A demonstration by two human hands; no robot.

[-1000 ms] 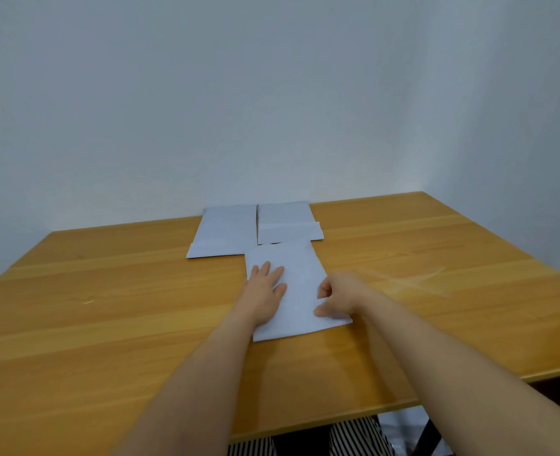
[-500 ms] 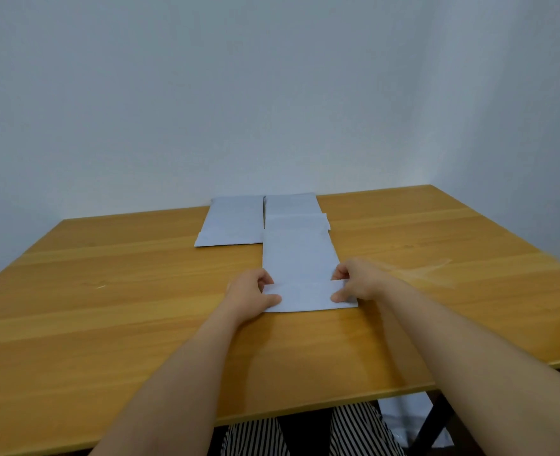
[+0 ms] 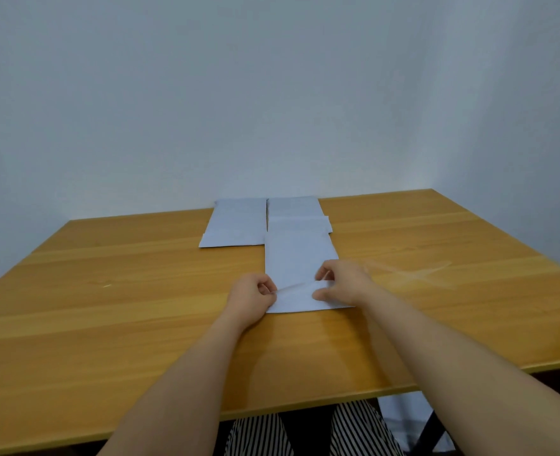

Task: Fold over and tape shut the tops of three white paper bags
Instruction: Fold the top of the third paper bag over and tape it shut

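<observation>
While blank, bag [image 3: 300, 268] lies flat.

three white paper bags [image 3: 300, 261], two hands [image 3: 252, 292], one table [image 3: 107, 324]

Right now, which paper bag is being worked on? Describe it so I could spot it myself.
On the wooden table lie three white paper bags. Two sit side by side at the far edge by the wall; the near bag lies just in front of the right-hand one. It alone has both hands on its near end, left hand and right hand.
</observation>
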